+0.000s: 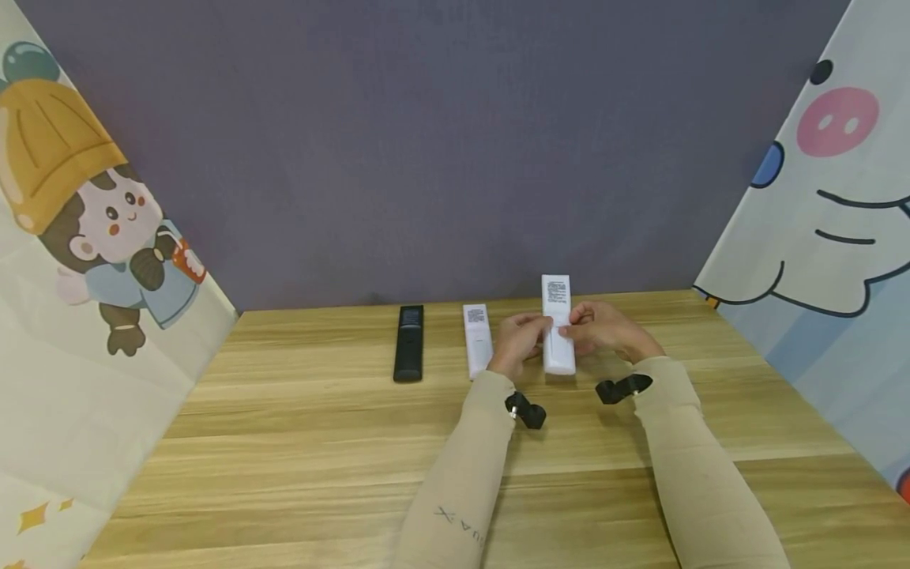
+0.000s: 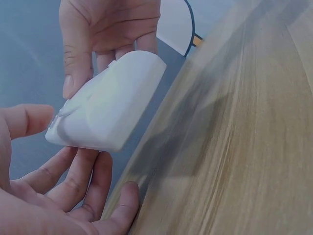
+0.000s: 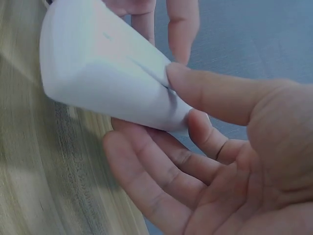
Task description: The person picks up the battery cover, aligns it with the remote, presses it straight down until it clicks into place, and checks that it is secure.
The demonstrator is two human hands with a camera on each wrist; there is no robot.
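Note:
A white remote control is held over the back of the table with its back side, bearing a printed label, turned up. My left hand grips its left side, thumb above and fingers below. From the other side my right hand holds it too; in the right wrist view the right thumb presses near a seam on the white casing. The end of the remote shows large in the left wrist view, raised off the wood. Left of the left hand lies a second white remote control, also label side up.
Farther left, a black remote control lies on the wood-grain table. A dark grey panel rises along the table's back edge. Cartoon-printed sheets flank both sides. Each wrist wears a black camera mount.

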